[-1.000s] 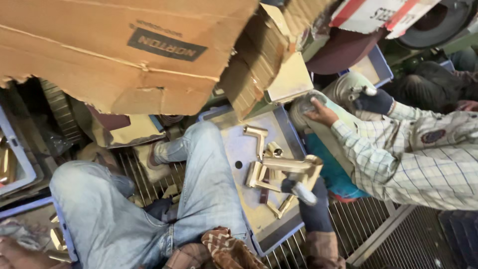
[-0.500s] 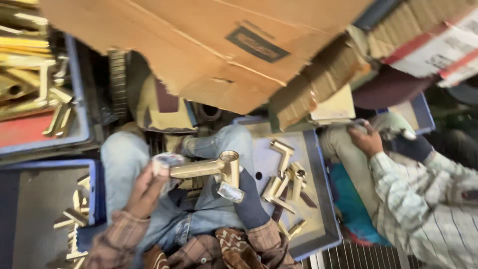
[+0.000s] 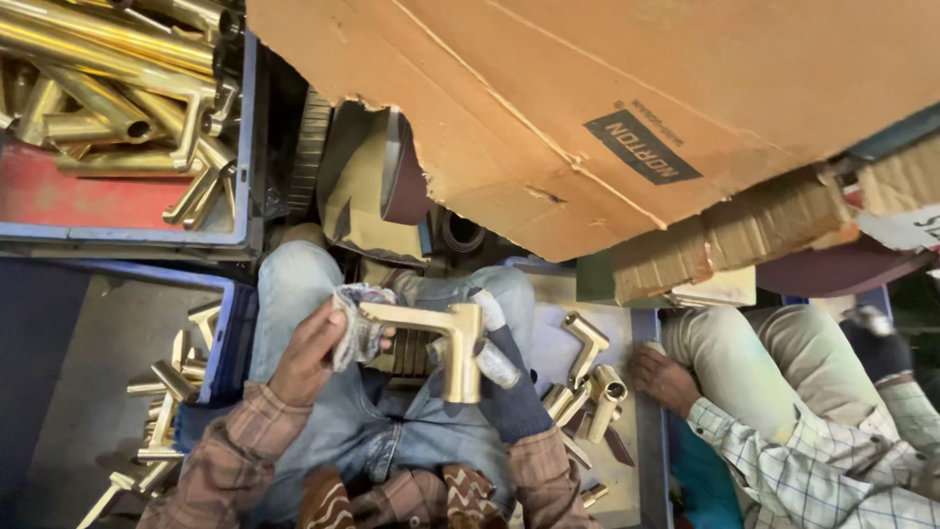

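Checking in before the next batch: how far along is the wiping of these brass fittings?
Done is unclear: brass parts lie in the tray at left, but their state can't be told. In hand: left hand presses a cloth to the brass fitting, right hand holding it. Left: loose fittings beside the knee.

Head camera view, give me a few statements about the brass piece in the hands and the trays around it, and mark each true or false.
1. The left hand presses a cloth against one end of the brass tap body. True.
2. The right hand is bare. False: it wears a dark glove with taped fingers.
3. The grey tray right of the lap holds several loose brass fittings. True.
4. The cardboard box lies flat on the floor under the knees. False: it hangs over the scene, above the lap.
5. Another person's hand rests at the grey tray's edge. True.
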